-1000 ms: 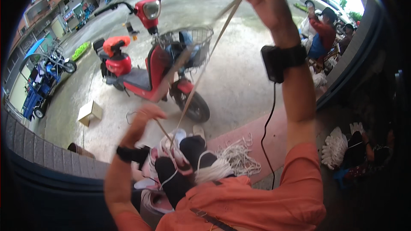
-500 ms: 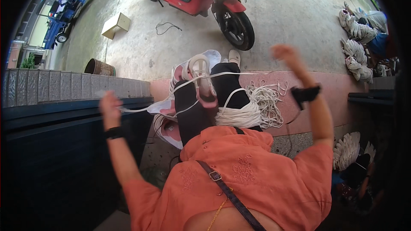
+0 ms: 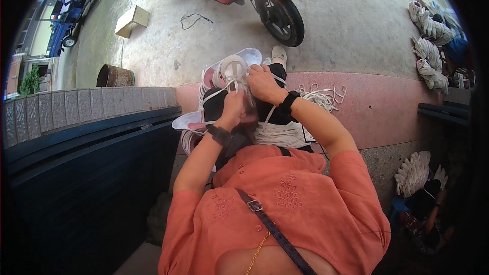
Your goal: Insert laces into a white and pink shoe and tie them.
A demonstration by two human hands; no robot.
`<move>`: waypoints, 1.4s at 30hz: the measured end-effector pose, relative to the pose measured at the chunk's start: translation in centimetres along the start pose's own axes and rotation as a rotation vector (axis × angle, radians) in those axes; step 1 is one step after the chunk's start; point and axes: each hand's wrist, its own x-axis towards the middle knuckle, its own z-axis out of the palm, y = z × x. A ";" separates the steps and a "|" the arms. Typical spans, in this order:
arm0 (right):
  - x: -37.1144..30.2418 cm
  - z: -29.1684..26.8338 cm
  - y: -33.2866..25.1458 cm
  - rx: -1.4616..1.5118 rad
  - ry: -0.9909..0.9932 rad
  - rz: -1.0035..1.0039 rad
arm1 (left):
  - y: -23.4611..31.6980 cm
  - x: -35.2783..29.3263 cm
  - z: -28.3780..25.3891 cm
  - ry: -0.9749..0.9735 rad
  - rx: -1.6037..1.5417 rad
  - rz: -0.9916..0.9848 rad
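A white and pink sneaker rests between my knees, its toe pointing away from me. Over its tongue, my left hand is closed in a pinch on a white shoelace. My right hand bends over the shoe's right side, its fingers closed on the lace too. My fingers hide most of the eyelets and the inner part of the shoe. A thick bundle of white laces lies across my right thigh.
More pink and white shoe parts sit by my left leg. Loose laces trail over the pink step. Ahead stand a red scooter, a rusty bucket and a cream box. Lace bundles hang at right.
Both hands were spread wide, pulling the lace out to either side. They have come inward and now meet over the shoe.
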 end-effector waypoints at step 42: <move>-0.3 -0.4 -1.1 -0.123 -0.007 0.071 | -0.1 2.9 1.2 0.264 0.815 0.665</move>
